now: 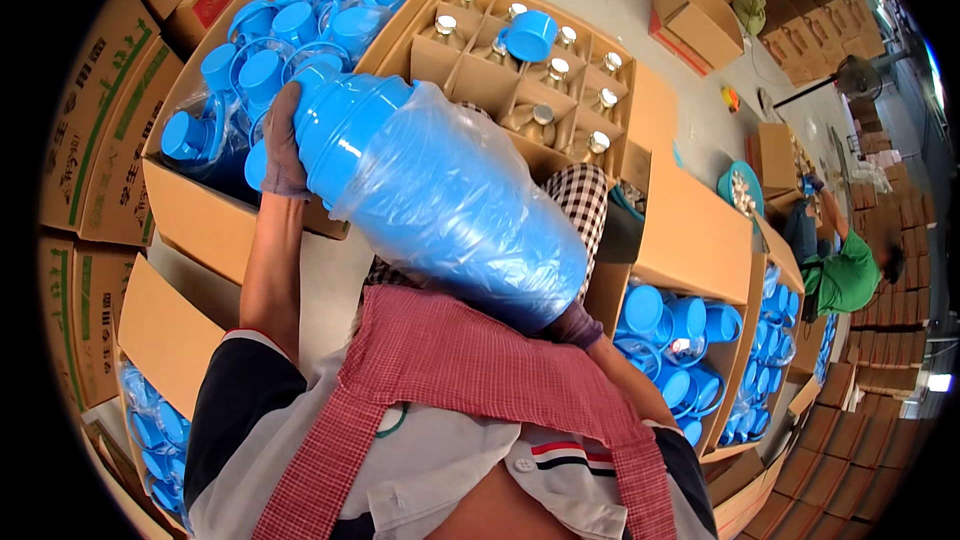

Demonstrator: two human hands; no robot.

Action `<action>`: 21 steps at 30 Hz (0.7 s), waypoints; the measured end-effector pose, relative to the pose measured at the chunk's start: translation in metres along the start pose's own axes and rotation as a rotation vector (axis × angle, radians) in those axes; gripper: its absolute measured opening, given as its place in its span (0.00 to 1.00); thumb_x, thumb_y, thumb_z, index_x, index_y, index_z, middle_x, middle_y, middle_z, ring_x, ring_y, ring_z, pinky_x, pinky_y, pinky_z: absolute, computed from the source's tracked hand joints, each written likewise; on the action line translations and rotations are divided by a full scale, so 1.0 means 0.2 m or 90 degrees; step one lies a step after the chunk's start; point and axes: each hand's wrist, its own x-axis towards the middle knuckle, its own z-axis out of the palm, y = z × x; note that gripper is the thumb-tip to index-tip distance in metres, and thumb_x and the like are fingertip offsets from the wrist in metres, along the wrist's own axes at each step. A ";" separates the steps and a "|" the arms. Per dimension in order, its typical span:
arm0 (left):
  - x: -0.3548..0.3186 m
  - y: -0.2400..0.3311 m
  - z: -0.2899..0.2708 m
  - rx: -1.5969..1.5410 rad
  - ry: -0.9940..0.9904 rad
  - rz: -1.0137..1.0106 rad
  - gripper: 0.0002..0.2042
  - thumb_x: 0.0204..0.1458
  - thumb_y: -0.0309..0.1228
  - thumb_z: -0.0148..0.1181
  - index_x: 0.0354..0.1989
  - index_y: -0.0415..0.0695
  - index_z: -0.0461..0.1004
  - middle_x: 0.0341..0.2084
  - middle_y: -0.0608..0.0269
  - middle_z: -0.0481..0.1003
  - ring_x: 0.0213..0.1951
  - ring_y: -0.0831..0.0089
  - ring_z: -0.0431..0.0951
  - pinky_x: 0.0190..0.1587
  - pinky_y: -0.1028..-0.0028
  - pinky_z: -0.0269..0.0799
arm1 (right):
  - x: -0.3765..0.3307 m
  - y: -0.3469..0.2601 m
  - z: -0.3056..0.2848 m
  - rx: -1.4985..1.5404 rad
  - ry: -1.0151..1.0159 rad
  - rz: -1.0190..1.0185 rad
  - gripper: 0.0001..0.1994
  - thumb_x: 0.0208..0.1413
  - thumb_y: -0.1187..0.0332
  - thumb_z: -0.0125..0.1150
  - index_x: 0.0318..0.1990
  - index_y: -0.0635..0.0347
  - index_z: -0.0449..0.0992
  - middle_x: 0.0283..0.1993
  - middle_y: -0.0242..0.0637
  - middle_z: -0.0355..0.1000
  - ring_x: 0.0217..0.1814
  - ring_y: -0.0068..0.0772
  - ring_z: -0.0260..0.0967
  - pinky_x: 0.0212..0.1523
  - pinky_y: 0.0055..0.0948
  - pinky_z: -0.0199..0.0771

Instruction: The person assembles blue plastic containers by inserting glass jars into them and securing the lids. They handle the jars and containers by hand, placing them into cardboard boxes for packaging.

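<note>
A large blue thermos flask lies slanted across my lap, most of its body wrapped in a clear plastic bag. My gloved left hand is closed round its bare upper end, near the lid. At the lower right, my gloved right hand grips the bagged bottom end; part of that hand is hidden behind the flask. Just beyond the left hand, several blue flasks stand in an open carton. In front of my knees, a divided carton holds silvery-topped bottles, with a blue cup resting on top.
Another open carton of blue flasks stands at my right, with more cartons beyond it. Stacked boxes line the left side. A person in a green shirt works farther right, near a teal basin. A standing fan is behind.
</note>
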 end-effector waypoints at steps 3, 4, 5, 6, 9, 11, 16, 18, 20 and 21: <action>0.03 -0.01 -0.16 0.007 0.010 0.027 0.27 0.59 0.47 0.51 0.57 0.35 0.67 0.48 0.47 0.75 0.47 0.60 0.78 0.50 0.64 0.77 | 0.02 -0.16 -0.09 -0.078 0.028 0.104 0.22 0.58 0.63 0.55 0.59 0.61 0.67 0.56 0.47 0.70 0.53 0.42 0.71 0.51 0.36 0.71; 0.01 -0.02 -0.16 -0.013 0.005 0.019 0.26 0.60 0.46 0.51 0.57 0.35 0.66 0.48 0.48 0.75 0.47 0.61 0.78 0.50 0.64 0.77 | 0.02 -0.20 -0.11 0.001 0.069 0.237 0.22 0.55 0.62 0.58 0.57 0.60 0.69 0.52 0.48 0.72 0.49 0.46 0.73 0.48 0.38 0.72; -0.03 -0.04 -0.08 -0.071 0.015 -0.014 0.27 0.59 0.48 0.52 0.56 0.35 0.67 0.48 0.47 0.75 0.47 0.60 0.78 0.51 0.64 0.76 | 0.01 -0.27 -0.10 -0.273 0.241 0.036 0.19 0.51 0.61 0.61 0.48 0.61 0.73 0.43 0.47 0.74 0.42 0.51 0.74 0.43 0.42 0.73; -0.03 -0.04 -0.09 -0.089 0.006 -0.036 0.28 0.58 0.49 0.52 0.56 0.36 0.68 0.48 0.46 0.75 0.47 0.59 0.78 0.51 0.64 0.76 | 0.03 -0.29 -0.13 -0.280 0.215 0.041 0.18 0.51 0.62 0.60 0.48 0.61 0.73 0.43 0.46 0.74 0.43 0.50 0.74 0.44 0.41 0.73; -0.06 -0.04 -0.07 -0.126 -0.009 -0.088 0.29 0.57 0.50 0.54 0.55 0.36 0.69 0.48 0.45 0.75 0.47 0.59 0.78 0.51 0.63 0.76 | 0.07 -0.36 -0.19 -0.454 0.149 -0.071 0.15 0.53 0.64 0.58 0.45 0.62 0.74 0.41 0.43 0.75 0.43 0.47 0.74 0.43 0.39 0.74; -0.08 0.00 -0.02 -0.121 -0.015 -0.082 0.29 0.56 0.51 0.54 0.55 0.37 0.70 0.48 0.45 0.75 0.46 0.58 0.78 0.51 0.62 0.77 | 0.09 -0.28 -0.19 -0.391 0.131 -0.062 0.18 0.47 0.61 0.63 0.44 0.60 0.75 0.39 0.42 0.75 0.41 0.47 0.73 0.44 0.39 0.73; -0.05 0.00 -0.06 -0.119 -0.003 -0.070 0.30 0.56 0.51 0.55 0.55 0.36 0.69 0.48 0.44 0.75 0.46 0.58 0.78 0.50 0.61 0.77 | 0.11 -0.23 -0.16 -0.325 0.099 -0.071 0.23 0.43 0.54 0.66 0.45 0.59 0.75 0.42 0.42 0.76 0.46 0.43 0.73 0.49 0.37 0.72; -0.06 -0.01 -0.08 -0.129 0.014 -0.056 0.30 0.56 0.51 0.55 0.56 0.36 0.68 0.48 0.45 0.75 0.47 0.57 0.78 0.50 0.61 0.77 | 0.09 -0.20 -0.13 -0.157 0.008 0.186 0.22 0.49 0.55 0.62 0.47 0.62 0.75 0.47 0.49 0.74 0.52 0.44 0.71 0.53 0.36 0.70; -0.09 0.02 -0.07 -0.137 0.040 -0.026 0.31 0.56 0.51 0.56 0.57 0.36 0.67 0.47 0.46 0.75 0.47 0.58 0.78 0.50 0.62 0.77 | 0.09 -0.20 -0.18 -0.128 -0.060 0.175 0.21 0.51 0.56 0.60 0.48 0.62 0.75 0.49 0.50 0.73 0.54 0.45 0.70 0.54 0.37 0.69; -0.11 0.03 -0.07 -0.132 0.033 -0.016 0.30 0.56 0.50 0.56 0.57 0.36 0.66 0.48 0.46 0.74 0.48 0.58 0.77 0.50 0.62 0.77 | 0.09 -0.21 -0.21 -0.113 -0.094 0.171 0.21 0.53 0.57 0.59 0.48 0.62 0.75 0.49 0.50 0.72 0.55 0.45 0.69 0.55 0.37 0.68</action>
